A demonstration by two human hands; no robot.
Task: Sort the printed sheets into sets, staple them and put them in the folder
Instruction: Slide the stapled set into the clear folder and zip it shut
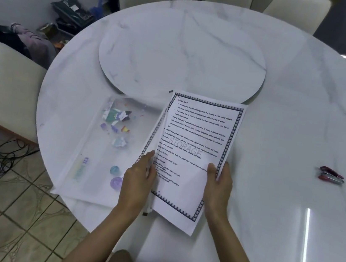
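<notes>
A set of printed sheets (197,138) with a dark patterned border and a grey STORAGE watermark is held over the table's near side. My left hand (139,177) grips its left edge and my right hand (219,183) grips its right edge, thumbs on top. To the left lies a translucent folder (103,150) with cartoon stickers, open flat on the table and partly under the sheets. A red stapler (331,175) lies on the table far to the right, away from both hands.
The round white marble table (293,98) has a raised turntable (182,55) at its centre. Cream chairs stand at the left (6,87) and the far side. Bags and cables lie on the tiled floor at the left.
</notes>
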